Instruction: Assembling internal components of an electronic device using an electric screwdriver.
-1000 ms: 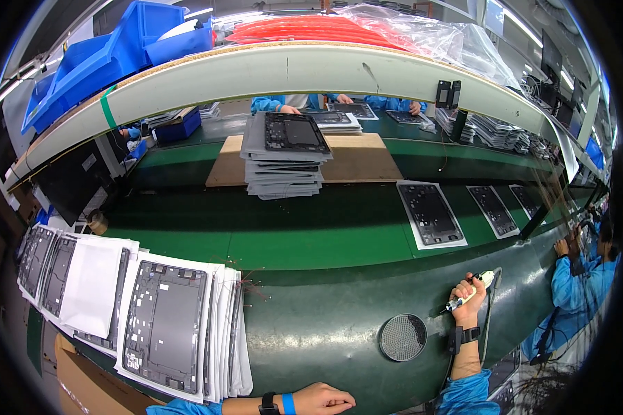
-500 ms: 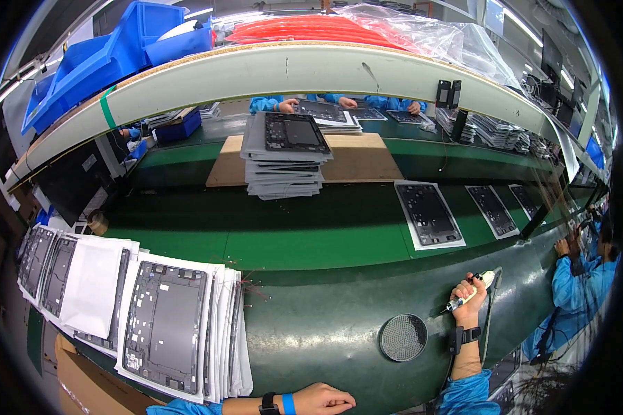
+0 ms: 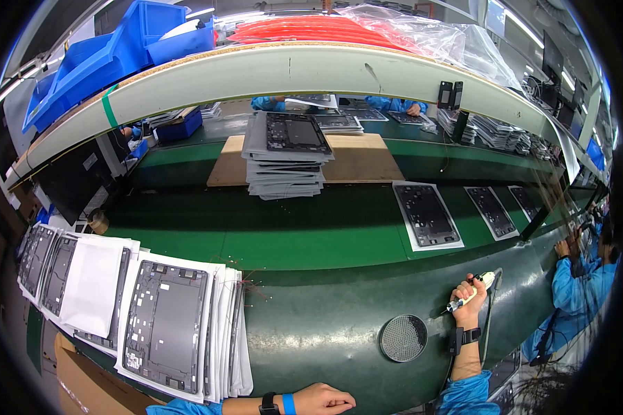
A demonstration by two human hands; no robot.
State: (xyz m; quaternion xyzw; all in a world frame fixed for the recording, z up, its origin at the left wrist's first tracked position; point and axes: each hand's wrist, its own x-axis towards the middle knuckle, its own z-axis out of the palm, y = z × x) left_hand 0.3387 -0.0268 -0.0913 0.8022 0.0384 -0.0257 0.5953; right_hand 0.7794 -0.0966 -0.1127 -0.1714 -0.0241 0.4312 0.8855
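My right hand [image 3: 469, 299] is closed around a pale electric screwdriver [image 3: 487, 279], which slants over the dark green bench with its tip pointing down and left. A cable runs from the screwdriver's upper end toward me. My left hand [image 3: 323, 399] lies loosely on the bench's near edge, fingers relaxed and holding nothing. Between the hands, closer to the right one, sits a round dish [image 3: 403, 338] with a gridded surface. Left of my left hand, dark tablet housings [image 3: 165, 325] lie stacked with white sheets between them.
Beyond the bench, a green conveyor belt [image 3: 291, 242] carries a tablet housing [image 3: 427, 216] on white paper and others further right. A tall stack [image 3: 284, 169] stands on a wooden board. A shelf [image 3: 256, 69] crosses overhead. Co-workers in blue sleeves [image 3: 583, 285] are at right and across.
The housings on the belt have shifted very slightly left. Across the belt, a co-worker's hands and a panel on white paper have moved. Both my hands stay in place.
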